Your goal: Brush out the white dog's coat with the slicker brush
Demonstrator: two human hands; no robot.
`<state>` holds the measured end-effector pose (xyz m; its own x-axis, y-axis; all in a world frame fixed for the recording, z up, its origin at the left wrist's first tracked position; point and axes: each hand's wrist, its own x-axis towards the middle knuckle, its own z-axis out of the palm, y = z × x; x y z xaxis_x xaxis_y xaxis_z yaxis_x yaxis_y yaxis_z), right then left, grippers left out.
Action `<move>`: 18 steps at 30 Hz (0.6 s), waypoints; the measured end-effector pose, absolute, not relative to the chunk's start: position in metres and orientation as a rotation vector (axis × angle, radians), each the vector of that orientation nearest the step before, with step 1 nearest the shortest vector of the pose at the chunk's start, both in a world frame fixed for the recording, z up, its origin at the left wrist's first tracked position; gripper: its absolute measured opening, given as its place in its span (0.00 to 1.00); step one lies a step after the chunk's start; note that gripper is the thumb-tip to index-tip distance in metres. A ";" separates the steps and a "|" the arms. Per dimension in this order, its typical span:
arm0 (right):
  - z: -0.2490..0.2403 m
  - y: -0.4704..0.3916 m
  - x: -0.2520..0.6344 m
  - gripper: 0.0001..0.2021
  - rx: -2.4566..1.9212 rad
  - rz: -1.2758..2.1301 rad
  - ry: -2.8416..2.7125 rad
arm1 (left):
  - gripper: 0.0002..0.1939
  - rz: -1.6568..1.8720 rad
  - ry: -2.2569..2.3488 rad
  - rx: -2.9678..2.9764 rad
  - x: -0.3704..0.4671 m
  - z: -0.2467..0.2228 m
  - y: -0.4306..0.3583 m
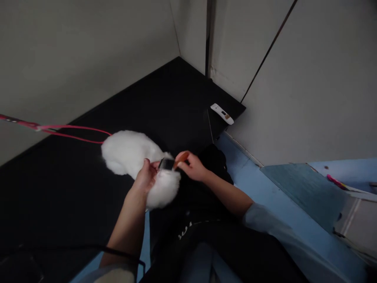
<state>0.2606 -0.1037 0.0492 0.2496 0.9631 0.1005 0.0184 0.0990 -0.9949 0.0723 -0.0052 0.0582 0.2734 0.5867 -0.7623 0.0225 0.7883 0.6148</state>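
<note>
A fluffy white animal, which looks like a small dog [129, 151], is on the black table [165, 102]. A rounded, fluffy part of it [163, 190] bulges toward me at the table's near edge. My left hand [146, 176] grips the fur there, thumb up and fingers partly hidden. In my right hand [191, 167] is a slicker brush [167, 163] with an orange-brown handle, its dark flat head against the fur beside my left fingers. A pink looped leash [73, 126] runs from the dog to the left.
White hair clippers [222, 114] lie on the table's far right corner. Grey walls [118, 43] rise behind the table. To the right, below the table, is a blue floor [250, 169] with a teal panel [306, 192].
</note>
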 end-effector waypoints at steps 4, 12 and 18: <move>0.047 -0.106 0.256 0.06 -1.333 0.964 -0.930 | 0.37 0.435 1.268 0.592 0.071 0.054 -0.005; 0.047 -0.107 0.253 0.08 -1.321 0.963 -0.909 | 0.30 0.537 1.336 0.667 0.068 0.055 -0.019; 0.031 -0.105 0.243 0.12 -1.140 1.176 -0.820 | 0.12 0.783 1.465 0.815 0.054 0.054 -0.040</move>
<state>0.2427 -0.1051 0.0308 0.2294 0.9708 -0.0700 -0.2697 -0.0057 -0.9629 0.0541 -0.0404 0.0541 -0.0282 0.8519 -0.5230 0.0381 0.5237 0.8510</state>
